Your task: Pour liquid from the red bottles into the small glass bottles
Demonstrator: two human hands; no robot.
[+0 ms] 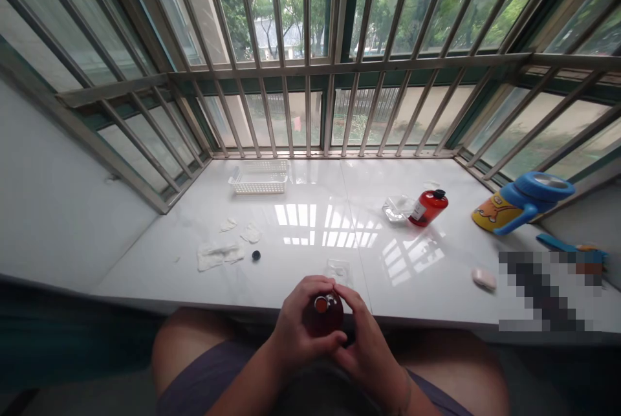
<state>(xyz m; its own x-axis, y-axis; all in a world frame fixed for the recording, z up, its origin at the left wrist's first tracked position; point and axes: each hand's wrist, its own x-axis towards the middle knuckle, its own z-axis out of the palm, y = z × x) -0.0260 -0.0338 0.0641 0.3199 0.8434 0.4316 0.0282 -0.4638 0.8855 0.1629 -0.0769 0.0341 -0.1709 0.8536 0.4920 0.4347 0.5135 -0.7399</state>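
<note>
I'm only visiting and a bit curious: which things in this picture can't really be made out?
All in the head view:
- Dark red bottle: its sides are mostly hidden by the left hand and right hand.
- Clear plastic piece: its near edge is hidden behind the hands.
- Label on the other red bottle: too small to read.
- Dark object at right: pixelated beyond recognition.

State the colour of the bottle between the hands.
The bottle is dark reddish; the head view shows it.
</note>
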